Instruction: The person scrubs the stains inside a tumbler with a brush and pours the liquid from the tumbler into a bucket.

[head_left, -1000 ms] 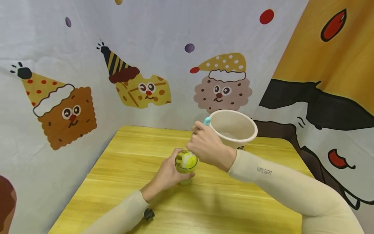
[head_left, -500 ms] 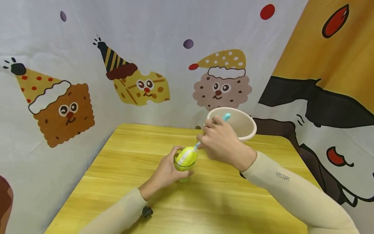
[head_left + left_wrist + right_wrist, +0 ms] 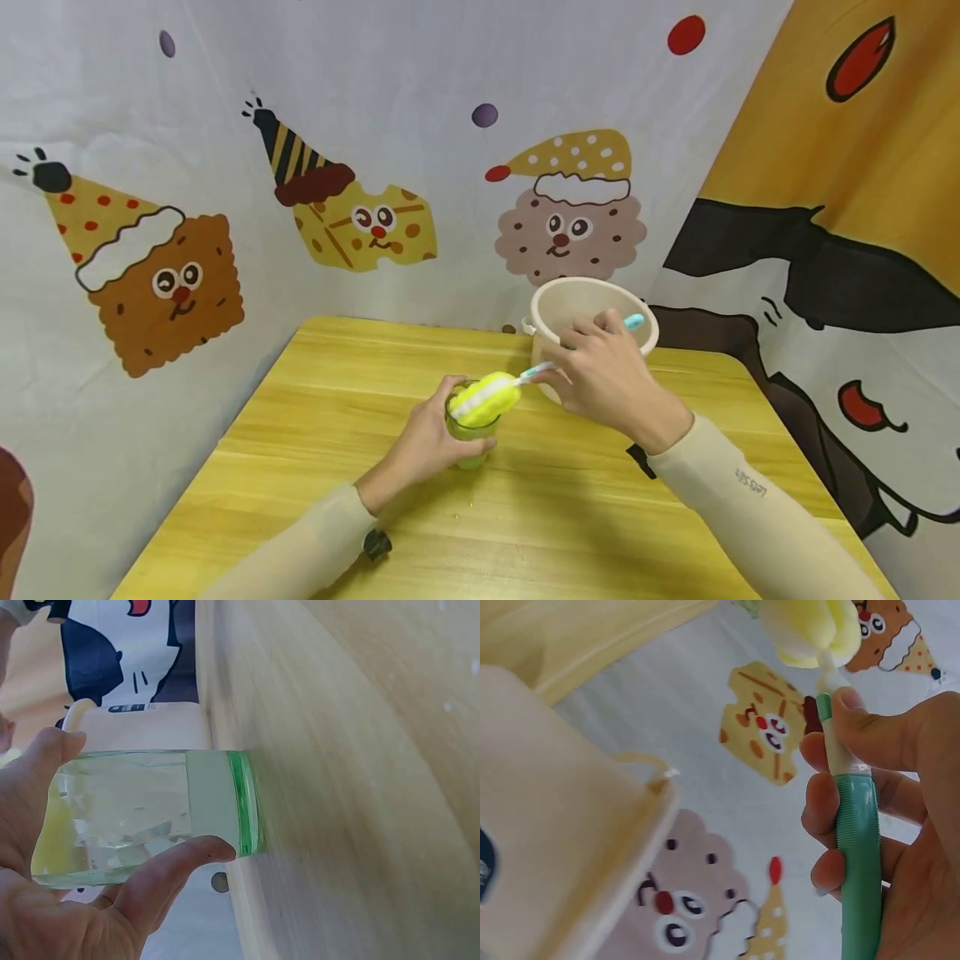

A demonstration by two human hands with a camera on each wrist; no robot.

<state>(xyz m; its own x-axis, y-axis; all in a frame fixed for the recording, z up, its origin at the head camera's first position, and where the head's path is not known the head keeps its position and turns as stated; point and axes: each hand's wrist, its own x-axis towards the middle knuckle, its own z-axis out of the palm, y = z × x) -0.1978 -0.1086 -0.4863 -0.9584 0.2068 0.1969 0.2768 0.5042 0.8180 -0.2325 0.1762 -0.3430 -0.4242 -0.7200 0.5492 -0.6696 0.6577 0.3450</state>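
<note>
Brush (image 3: 504,390), glass (image 3: 470,451) partly hidden by hands (image 3: 427,439) (image 3: 617,379); sponge tip (image 3: 467,407) apparently inside.

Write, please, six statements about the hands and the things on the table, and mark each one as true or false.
1. The right hand holds the brush by its handle. True.
2. The left hand grips the glass. True.
3. In the head view, the bucket is left of the glass. False: the bucket is to the right.
4. The sponge is yellow and white. True.
5. The sponge is fully inside the glass. False: part of the sponge is outside.
6. The sleeves are dark blue. False: the sleeves are cream.
</note>
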